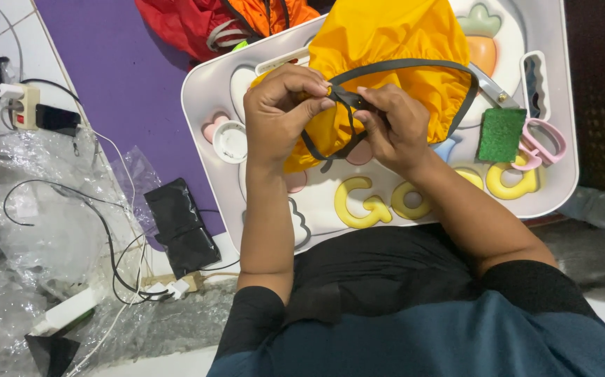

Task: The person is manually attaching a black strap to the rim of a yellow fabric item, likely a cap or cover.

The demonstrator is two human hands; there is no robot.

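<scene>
hands meet over the middle of a white tray (208, 84), both forearms coming up from the bottom of the view and bent in toward each other. left hand (278, 112) is curled, knuckles up, wrist slightly flexed; its thumb and forefinger are pressed together on the edge of a yellow fabric pouch (386, 42) right where a dark grey drawstring (348, 101) comes out of the hem. right hand (393, 122) sits just beside it, back of the hand facing the camera, fingers folded down and closed on the same drawstring, thumb tucked under so its tip is hidden. fingertips of the two hands nearly touch.

pouch lies on the tray, bunched, its gathered mouth trimmed with the dark cord, which loops out to the right and hangs in a small loop below the hands. tray carries raised yellow letter shapes (362, 202) near its front edge and a carrot shape (480, 42) at the back. green scrub pad (501, 134) lies to the right of the pouch, with pink scissors (543, 143) just beside it. tray rests on a purple mat (114, 77); black pouch (180, 227), cables and clear plastic wrap (44, 230) lie off to the left on the floor.
</scene>
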